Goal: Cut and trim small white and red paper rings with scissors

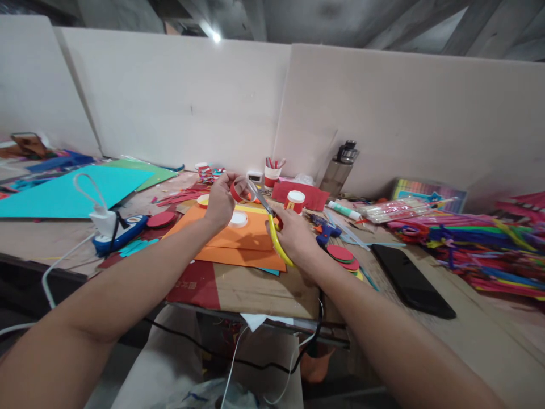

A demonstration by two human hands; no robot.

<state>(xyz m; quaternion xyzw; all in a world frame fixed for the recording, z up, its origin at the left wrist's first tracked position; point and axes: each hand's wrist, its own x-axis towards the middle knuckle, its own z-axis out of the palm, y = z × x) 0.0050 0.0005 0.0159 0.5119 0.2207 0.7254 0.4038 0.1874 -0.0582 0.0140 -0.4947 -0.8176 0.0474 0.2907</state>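
My left hand point(220, 199) pinches a thin red ring with a pale inside point(234, 191), perhaps cut from a paper cup, and holds it above the table. Scissors with yellow handles point(277, 245) are gripped in my right hand point(293, 232). Their blades point(260, 197) reach up and left to the ring; whether they are closed on its edge I cannot tell. Under both hands lie orange sheets point(251, 241) with a white round lid-like piece point(238, 220) on top. Just beyond my right hand stands a red cup with a white top point(295, 200).
On the right are a black phone point(412, 279), red discs point(340, 254), a blue glue gun point(327, 232) and bundled pipe cleaners point(477, 238). A bottle point(338, 170) and a cup of pens point(272, 173) stand behind. Left are a blue power strip point(120, 234) and turquoise card point(55, 193).
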